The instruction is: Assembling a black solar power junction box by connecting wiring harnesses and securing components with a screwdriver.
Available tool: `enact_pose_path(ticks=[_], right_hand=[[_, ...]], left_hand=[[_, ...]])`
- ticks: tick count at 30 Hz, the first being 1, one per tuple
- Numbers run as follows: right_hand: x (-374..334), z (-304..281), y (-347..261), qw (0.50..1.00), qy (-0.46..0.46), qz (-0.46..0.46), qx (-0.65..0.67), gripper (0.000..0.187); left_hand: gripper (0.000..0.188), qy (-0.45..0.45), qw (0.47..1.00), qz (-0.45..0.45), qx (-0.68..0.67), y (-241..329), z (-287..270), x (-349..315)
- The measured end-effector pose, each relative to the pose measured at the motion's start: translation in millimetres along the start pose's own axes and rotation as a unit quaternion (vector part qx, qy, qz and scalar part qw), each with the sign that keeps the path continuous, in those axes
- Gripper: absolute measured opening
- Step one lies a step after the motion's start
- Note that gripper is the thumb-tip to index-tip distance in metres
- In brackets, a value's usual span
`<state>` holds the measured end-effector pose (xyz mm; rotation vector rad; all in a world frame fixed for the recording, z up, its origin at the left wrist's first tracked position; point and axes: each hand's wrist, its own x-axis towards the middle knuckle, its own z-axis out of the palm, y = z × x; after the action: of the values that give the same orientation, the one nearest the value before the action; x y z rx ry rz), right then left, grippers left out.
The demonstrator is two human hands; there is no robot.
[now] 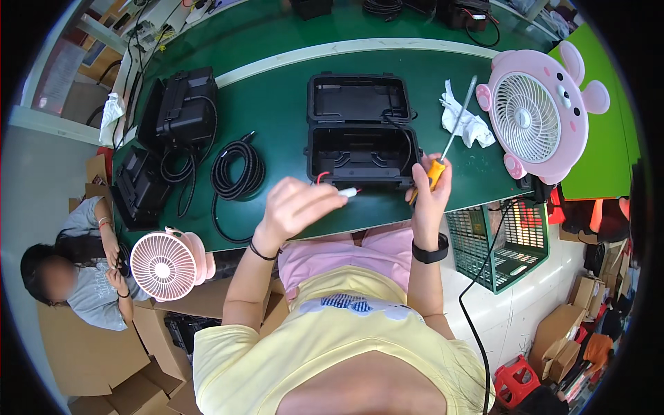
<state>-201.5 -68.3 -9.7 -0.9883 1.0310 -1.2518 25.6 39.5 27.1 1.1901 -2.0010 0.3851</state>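
My left hand pinches a small white connector with short red wire ends, just in front of the open black case. My right hand is closed around a screwdriver with a yellow handle; its long metal shaft points up and away to the right. Between and beyond my hands lies the open black plastic case, its lid tipped back and a thin black cable inside. A crumpled white cloth or tissue lies behind the screwdriver shaft.
On the green table, a coiled black cable and more black cases lie left. A pink animal-shaped fan stands right, a smaller pink fan at the near left edge. A green crate is below right. A co-worker sits left.
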Motion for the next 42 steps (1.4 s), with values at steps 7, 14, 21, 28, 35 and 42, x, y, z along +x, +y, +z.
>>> enact_pose_path(ticks=[7,14,21,28,35,42], right_hand=[[9,6,-19,0.999,-0.024,0.041,0.011,0.042],[-4,-6,-8,0.999,-0.046,0.02,0.001,0.04],[-7,-25,2,0.996,-0.087,0.02,-0.023,0.042],[50,-26,-10,0.996,-0.081,-0.044,-0.006,0.031],[111,12,-33,0.971,-0.144,-0.103,-0.158,0.038],[117,17,-30,0.934,-0.211,-0.165,-0.237,0.043]], left_hand=[[0.031,0.092,0.941,-0.321,-0.051,-1,-2,30],[0.023,-0.15,0.934,-0.287,0.153,10,7,54],[0.082,-0.257,0.931,-0.236,-0.107,22,54,61],[0.083,-0.339,0.936,-0.085,0.043,32,54,52],[0.063,-0.302,0.942,-0.018,0.144,31,62,39],[0.065,-0.325,0.94,-0.059,0.083,31,57,41]])
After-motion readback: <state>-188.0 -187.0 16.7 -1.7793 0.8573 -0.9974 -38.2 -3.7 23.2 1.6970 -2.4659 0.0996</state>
